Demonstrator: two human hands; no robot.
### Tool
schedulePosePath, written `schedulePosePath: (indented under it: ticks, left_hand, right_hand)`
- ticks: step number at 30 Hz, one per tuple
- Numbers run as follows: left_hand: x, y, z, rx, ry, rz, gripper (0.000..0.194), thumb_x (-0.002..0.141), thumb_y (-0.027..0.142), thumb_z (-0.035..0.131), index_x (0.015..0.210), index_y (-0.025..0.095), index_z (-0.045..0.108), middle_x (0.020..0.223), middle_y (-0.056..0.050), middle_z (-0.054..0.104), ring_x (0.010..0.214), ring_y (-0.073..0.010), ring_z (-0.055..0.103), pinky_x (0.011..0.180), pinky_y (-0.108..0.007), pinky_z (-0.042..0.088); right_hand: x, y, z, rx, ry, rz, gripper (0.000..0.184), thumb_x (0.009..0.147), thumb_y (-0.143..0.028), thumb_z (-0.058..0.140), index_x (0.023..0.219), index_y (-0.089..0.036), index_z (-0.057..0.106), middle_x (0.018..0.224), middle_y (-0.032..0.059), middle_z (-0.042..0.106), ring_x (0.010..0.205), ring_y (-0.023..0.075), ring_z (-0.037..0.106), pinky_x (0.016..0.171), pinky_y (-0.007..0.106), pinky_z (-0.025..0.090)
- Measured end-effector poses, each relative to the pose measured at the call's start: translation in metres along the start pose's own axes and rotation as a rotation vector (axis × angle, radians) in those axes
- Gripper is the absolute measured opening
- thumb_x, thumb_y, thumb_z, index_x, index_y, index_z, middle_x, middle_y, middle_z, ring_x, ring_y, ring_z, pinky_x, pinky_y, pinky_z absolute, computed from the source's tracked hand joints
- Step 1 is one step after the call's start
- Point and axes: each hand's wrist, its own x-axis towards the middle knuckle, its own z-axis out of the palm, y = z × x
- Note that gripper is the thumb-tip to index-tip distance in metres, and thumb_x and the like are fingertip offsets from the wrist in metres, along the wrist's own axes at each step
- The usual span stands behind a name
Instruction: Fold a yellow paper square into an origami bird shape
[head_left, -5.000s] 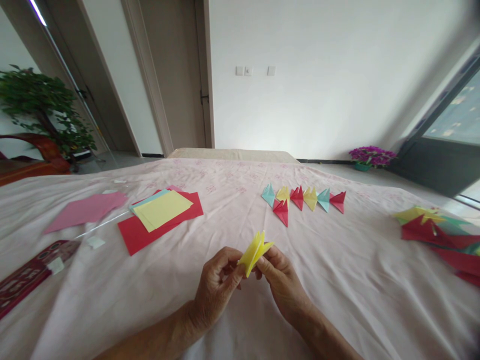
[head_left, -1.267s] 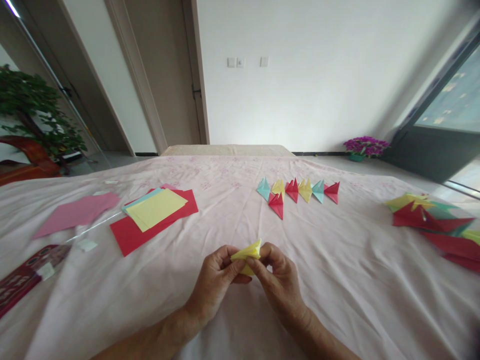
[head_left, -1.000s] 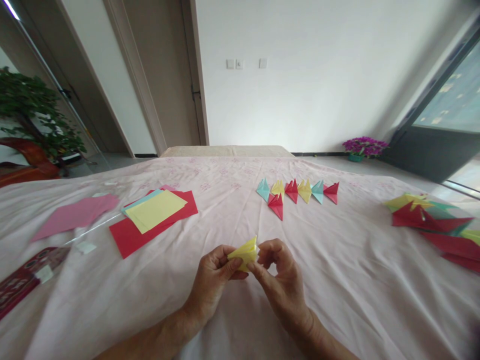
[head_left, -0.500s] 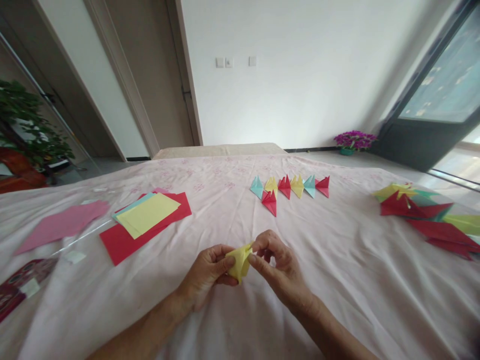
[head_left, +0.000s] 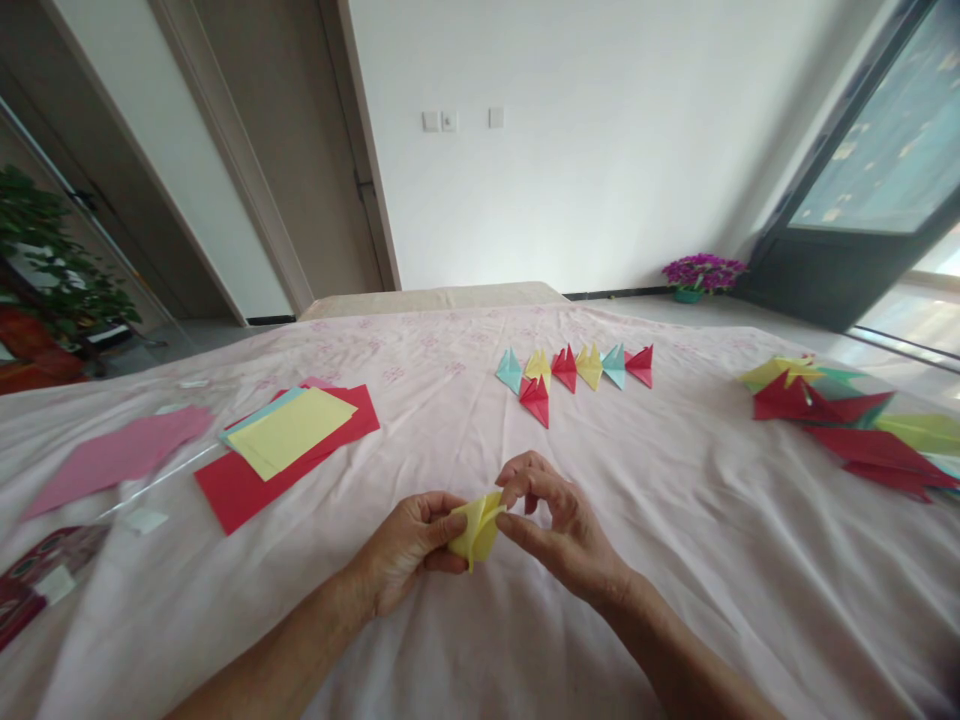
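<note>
A small folded yellow paper piece (head_left: 478,530) is held just above the cloth near the front. My left hand (head_left: 416,545) pinches its left side, thumb on top and fingers underneath. At its right tip, my right hand (head_left: 559,525) has thumb and forefinger closed on the paper's edge; the other fingers are curled. Beyond the hands stands a row of folded paper pieces in light blue, yellow and red, among them a red folded piece (head_left: 565,369) and a light blue folded piece (head_left: 509,371). One more red folded piece (head_left: 535,400) sits in front of the row.
On the left lie yellow sheets (head_left: 292,433) over red paper (head_left: 225,490), pink sheets (head_left: 124,450) and a dark red package (head_left: 45,575). Larger folded red papers (head_left: 870,455) are heaped at the right. A pink patterned tablecloth (head_left: 420,650) covers the surface.
The yellow paper has been turned between my hands, and its folds now face differently. My right hand let its fingertips part, then closed on the right tip. The view has swung right.
</note>
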Motion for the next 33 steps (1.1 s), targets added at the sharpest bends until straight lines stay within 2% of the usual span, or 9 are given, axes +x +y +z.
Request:
schedulePosePath:
  ticks: [7,18,20,23,25,27,30,33]
  left_hand:
    - [-0.002,0.002,0.001,0.008,-0.011,0.007,0.037,0.064,0.04,0.083,0.084,0.012,0.069,0.078,-0.005,0.07,0.066,-0.0124,0.066,0.055,-0.017,0.052]
    - [-0.001,0.004,-0.001,0.024,0.001,0.011,0.038,0.061,0.039,0.085,0.083,0.012,0.069,0.077,-0.005,0.071,0.068,-0.014,0.067,0.057,-0.019,0.054]
    - [0.0,0.003,0.0,0.013,0.017,0.017,0.039,0.061,0.039,0.085,0.083,0.012,0.068,0.078,-0.005,0.071,0.069,-0.0144,0.068,0.058,-0.02,0.054]
    - [0.0,0.0,0.002,-0.026,0.045,0.041,0.037,0.06,0.037,0.086,0.081,0.012,0.067,0.078,-0.005,0.071,0.069,-0.0138,0.067,0.059,-0.02,0.055]
    - [-0.001,-0.001,0.004,-0.047,0.054,0.072,0.036,0.062,0.036,0.085,0.081,0.012,0.068,0.078,-0.005,0.071,0.069,-0.0131,0.067,0.061,-0.02,0.056]
    - [-0.002,-0.003,0.006,-0.057,0.067,0.113,0.034,0.064,0.035,0.084,0.083,0.012,0.068,0.078,-0.005,0.072,0.069,-0.0123,0.067,0.063,-0.019,0.055]
    - [-0.003,-0.004,0.008,-0.043,0.111,0.182,0.03,0.067,0.034,0.082,0.084,0.013,0.069,0.079,-0.004,0.072,0.072,-0.0123,0.067,0.066,-0.019,0.055]
    - [-0.004,-0.005,0.009,0.048,0.172,0.291,0.029,0.07,0.036,0.079,0.086,0.014,0.071,0.081,-0.005,0.074,0.074,-0.0155,0.069,0.07,-0.024,0.057]
  right_hand:
    - [-0.001,-0.001,0.002,-0.005,0.092,-0.012,0.013,0.081,-0.029,0.067,0.072,-0.02,0.064,0.082,0.0043,0.06,0.076,0.0173,0.057,0.058,0.027,0.044]
    - [-0.003,-0.002,0.005,-0.13,0.224,-0.053,0.009,0.08,-0.021,0.065,0.072,-0.02,0.062,0.079,0.0031,0.059,0.063,0.0134,0.056,0.049,0.024,0.044]
    - [-0.003,0.001,0.005,-0.146,0.292,-0.016,0.012,0.081,-0.025,0.065,0.071,-0.02,0.06,0.077,0.0021,0.058,0.062,0.0127,0.054,0.051,0.024,0.044]
    - [-0.004,0.008,0.006,-0.048,0.377,0.121,0.018,0.084,-0.034,0.064,0.074,-0.02,0.058,0.068,-0.0005,0.055,0.058,0.012,0.05,0.051,0.024,0.042]
    - [-0.005,0.011,0.008,0.063,0.373,0.198,0.02,0.085,-0.038,0.063,0.078,-0.02,0.057,0.065,-0.0017,0.053,0.057,0.0121,0.049,0.05,0.024,0.042]
    - [-0.007,0.011,0.01,0.12,0.339,0.214,0.021,0.086,-0.039,0.061,0.079,-0.02,0.056,0.064,-0.0019,0.053,0.057,0.0122,0.05,0.051,0.024,0.042]
    - [-0.01,0.007,0.013,0.082,0.284,0.151,0.019,0.087,-0.035,0.061,0.079,-0.019,0.056,0.067,-0.0014,0.054,0.059,0.0119,0.049,0.054,0.025,0.041]
    - [-0.012,0.003,0.015,0.024,0.257,0.076,0.014,0.087,-0.032,0.06,0.084,-0.019,0.059,0.069,-0.001,0.054,0.061,0.0122,0.048,0.057,0.026,0.041]
